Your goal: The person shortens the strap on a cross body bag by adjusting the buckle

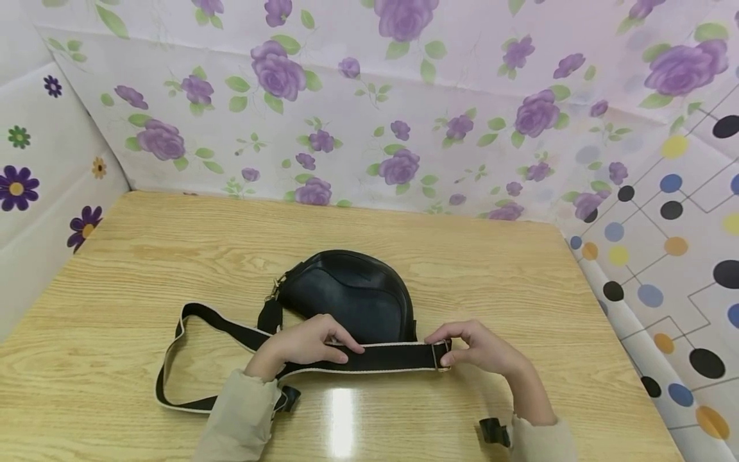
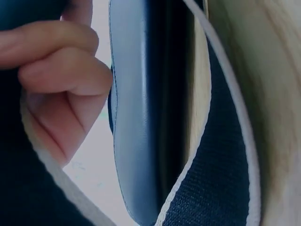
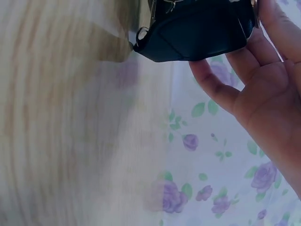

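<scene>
A black half-moon handbag (image 1: 346,292) stands on the table, its curved top toward the wall. In front of it runs a wide black strap (image 1: 392,358) with pale edges, looping away to the left. My left hand (image 1: 312,340) pinches the strap near its middle; in the left wrist view, curled fingers (image 2: 66,70) hold the dark band. With thumb and fingers, my right hand (image 1: 476,350) grips the strap's right end at the metal slider buckle (image 1: 441,355). The bag's dark end (image 3: 202,37) shows beyond that hand's fingers in the right wrist view.
The wood-grain table (image 1: 491,276) meets a purple-flowered sheet (image 1: 358,128) at the back. Patterned sheets also hang at the left and right. A clip at the bag's left corner (image 1: 276,289) joins the strap. Black bands (image 1: 494,431) lie by the wrists.
</scene>
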